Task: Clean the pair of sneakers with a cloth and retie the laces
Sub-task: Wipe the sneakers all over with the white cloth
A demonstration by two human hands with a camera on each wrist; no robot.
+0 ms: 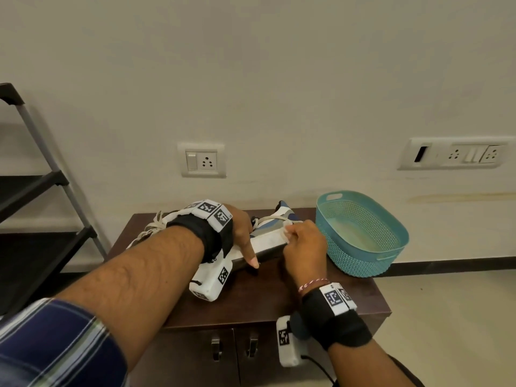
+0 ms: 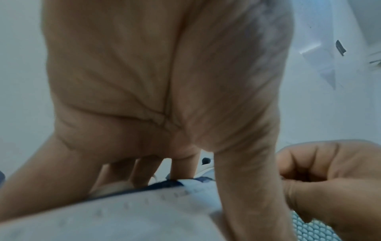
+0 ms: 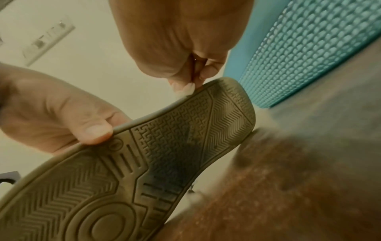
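Observation:
A white sneaker with blue and grey panels (image 1: 268,241) lies tilted on its side on the dark brown cabinet top (image 1: 279,300). My left hand (image 1: 250,244) grips it from above, thumb down on the sole's edge. My right hand (image 1: 291,231) pinches a small white cloth (image 1: 287,229) against the rim of the sole. In the right wrist view the cloth (image 3: 184,88) sits on the edge of the brown patterned sole (image 3: 164,163). The second sneaker's white laces (image 1: 152,227) show behind my left forearm; the rest of that sneaker is hidden.
A teal perforated basket (image 1: 349,255) stands at the right end of the cabinet top, close to my right hand. A black shoe rack (image 1: 42,191) stands on the left. The wall with sockets (image 1: 202,160) is just behind the cabinet.

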